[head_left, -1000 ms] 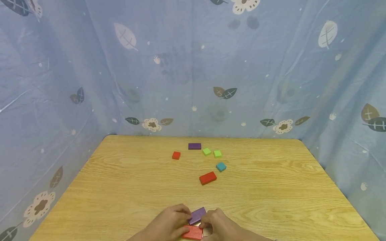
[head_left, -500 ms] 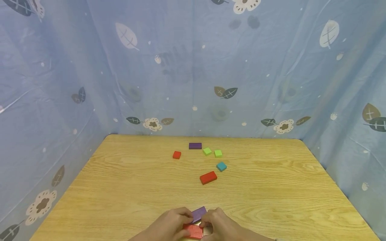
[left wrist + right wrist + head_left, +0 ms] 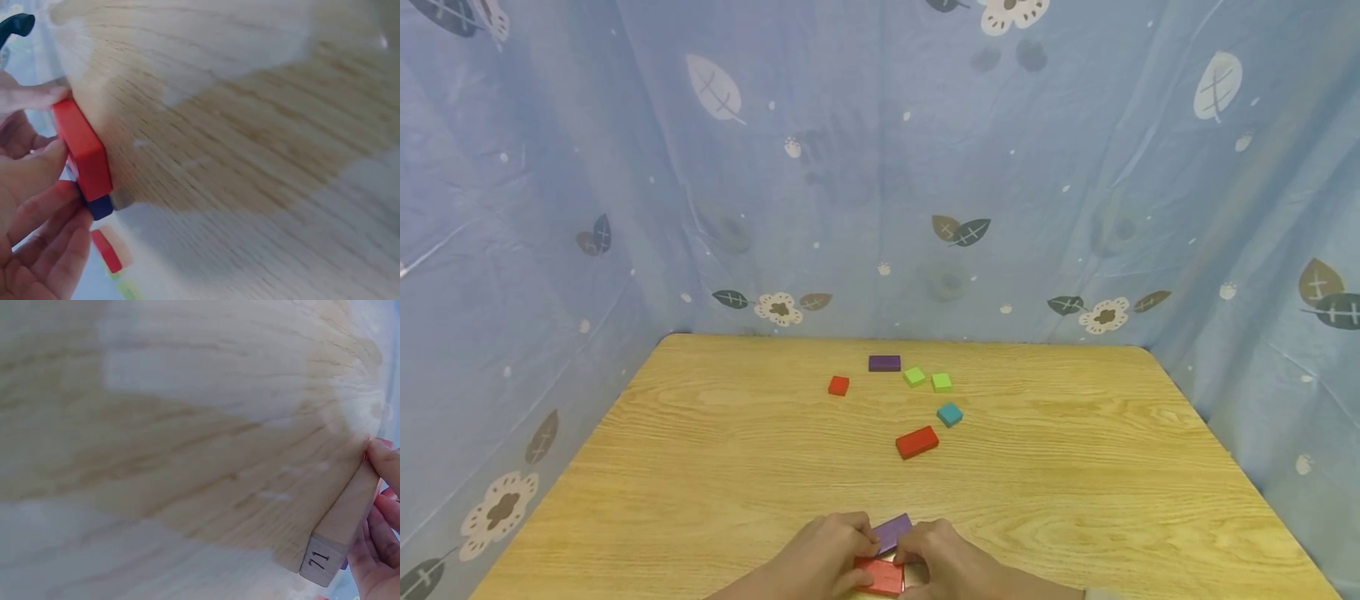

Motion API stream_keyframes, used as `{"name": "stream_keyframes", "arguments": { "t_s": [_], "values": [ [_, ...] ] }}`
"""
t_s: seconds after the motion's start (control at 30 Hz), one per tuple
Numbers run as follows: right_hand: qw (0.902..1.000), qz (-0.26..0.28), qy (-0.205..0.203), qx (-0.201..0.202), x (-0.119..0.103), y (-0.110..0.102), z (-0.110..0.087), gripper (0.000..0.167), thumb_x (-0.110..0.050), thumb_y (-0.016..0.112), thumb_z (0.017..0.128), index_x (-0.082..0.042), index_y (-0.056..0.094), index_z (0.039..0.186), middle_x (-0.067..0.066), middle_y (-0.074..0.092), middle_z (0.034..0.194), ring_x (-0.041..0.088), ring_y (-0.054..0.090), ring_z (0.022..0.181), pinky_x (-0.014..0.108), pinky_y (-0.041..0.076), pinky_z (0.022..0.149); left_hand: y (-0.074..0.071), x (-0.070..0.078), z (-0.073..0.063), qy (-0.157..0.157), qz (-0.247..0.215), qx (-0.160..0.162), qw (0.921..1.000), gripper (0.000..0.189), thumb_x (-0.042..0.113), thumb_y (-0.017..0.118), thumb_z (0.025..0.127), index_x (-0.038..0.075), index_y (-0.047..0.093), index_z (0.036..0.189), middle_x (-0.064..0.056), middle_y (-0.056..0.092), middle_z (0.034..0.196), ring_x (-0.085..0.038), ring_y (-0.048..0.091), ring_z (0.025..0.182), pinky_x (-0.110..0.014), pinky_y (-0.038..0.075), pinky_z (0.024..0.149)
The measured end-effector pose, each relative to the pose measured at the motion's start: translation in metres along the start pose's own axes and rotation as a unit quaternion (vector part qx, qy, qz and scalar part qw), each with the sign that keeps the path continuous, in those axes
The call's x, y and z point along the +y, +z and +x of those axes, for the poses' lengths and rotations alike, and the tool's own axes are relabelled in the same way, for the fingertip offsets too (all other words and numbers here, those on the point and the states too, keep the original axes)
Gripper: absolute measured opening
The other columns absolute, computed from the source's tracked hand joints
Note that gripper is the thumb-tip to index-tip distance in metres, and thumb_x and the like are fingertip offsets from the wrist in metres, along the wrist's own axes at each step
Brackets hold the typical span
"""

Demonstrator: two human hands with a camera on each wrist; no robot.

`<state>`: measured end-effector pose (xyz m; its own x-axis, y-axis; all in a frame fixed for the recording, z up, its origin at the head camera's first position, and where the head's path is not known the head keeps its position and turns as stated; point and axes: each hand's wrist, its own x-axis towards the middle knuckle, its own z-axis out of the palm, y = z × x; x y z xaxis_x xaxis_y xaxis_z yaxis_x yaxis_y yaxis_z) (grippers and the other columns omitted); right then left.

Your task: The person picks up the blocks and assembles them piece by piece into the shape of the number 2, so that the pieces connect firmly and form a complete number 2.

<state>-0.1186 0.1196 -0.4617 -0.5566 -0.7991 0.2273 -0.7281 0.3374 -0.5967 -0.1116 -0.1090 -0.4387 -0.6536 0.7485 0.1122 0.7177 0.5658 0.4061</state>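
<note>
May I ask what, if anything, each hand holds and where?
The left hand pinches the nearer red block and purple block at their left ends; the right hand, a pale block away from its printed end.

Chunky red block (image 3: 880, 577) lying flat on the bench (image 3: 700, 467), purple oblong block (image 3: 892, 531) angled just beyond it, and an unpainted wooden block (image 3: 345, 509), end stamped with what looks like "71", right beside the red.

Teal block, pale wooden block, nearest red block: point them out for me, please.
Teal block (image 3: 950, 413), head view: top face.
Pale wooden block (image 3: 348, 508), right wrist view: plain long face beside the printed end.
Nearest red block (image 3: 886, 577), head view: top face.
</note>
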Motion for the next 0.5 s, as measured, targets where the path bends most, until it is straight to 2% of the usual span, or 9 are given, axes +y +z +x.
{"name": "stream_keyframes", "arguments": {
  "t_s": [0.1, 0.3, 0.43, 0.5],
  "values": [
    [0.9999, 0.01, -0.006, 0.005, 0.0004, 0.0005, 0.0008, 0.023, -0.031, 0.076, 0.082, -0.011, 0.068, 0.089, -0.012, 0.063, 0.086, -0.006, 0.049, 0.076, 0.009, 0.041, 0.066, -0.0001, -0.0005, 0.0004, 0.008, 0.003, 0.002, 1.0, 0.018, 0.02, 0.079, 0.077, 0.011, 0.078, 0.092, 0.011, 0.063, 0.091, 0.005, 0.055, 0.077, -0.011, 0.043, 0.064],
    [0.9988, 0.033, -0.027, 0.025, 0.0021, 0.0035, 0.0015, 0.024, -0.031, 0.076, 0.082, -0.01, 0.069, 0.091, -0.01, 0.065, 0.086, -0.007, 0.052, 0.076, 0.008, 0.043, 0.066, 0.0013, -0.0028, 0.0013, 0.025, 0.02, 0.012, 0.9994, 0.011, 0.02, 0.081, 0.074, 0.015, 0.076, 0.083, 0.014, 0.057, 0.082, 0.007, 0.041, 0.063, -0.008, 0.035, 0.056],
    [0.9985, 0.036, -0.029, 0.03, 0.001, 0.0022, 0.0026, 0.025, -0.031, 0.077, 0.081, -0.01, 0.069, 0.092, -0.01, 0.065, 0.086, -0.006, 0.054, 0.077, 0.009, 0.044, 0.067, 0.001, -0.0024, 0.0018, 0.012, 0.015, 0.008, 0.9998, 0.014, 0.021, 0.081, 0.074, 0.014, 0.077, 0.086, 0.015, 0.056, 0.082, 0.007, 0.04, 0.062, -0.008, 0.035, 0.055],
    [0.9977, 0.044, -0.038, 0.033, -0.0006, -0.0003, 0.0029, 0.022, -0.026, 0.077, 0.081, -0.008, 0.069, 0.092, -0.008, 0.066, 0.086, -0.005, 0.055, 0.078, 0.011, 0.046, 0.068, 0.001, -0.0017, 0.0022, 0.005, 0.01, 0.007, 0.9999, 0.016, 0.021, 0.081, 0.074, 0.013, 0.077, 0.088, 0.015, 0.057, 0.082, 0.007, 0.04, 0.062, -0.009, 0.035, 0.055]
  ]
}}
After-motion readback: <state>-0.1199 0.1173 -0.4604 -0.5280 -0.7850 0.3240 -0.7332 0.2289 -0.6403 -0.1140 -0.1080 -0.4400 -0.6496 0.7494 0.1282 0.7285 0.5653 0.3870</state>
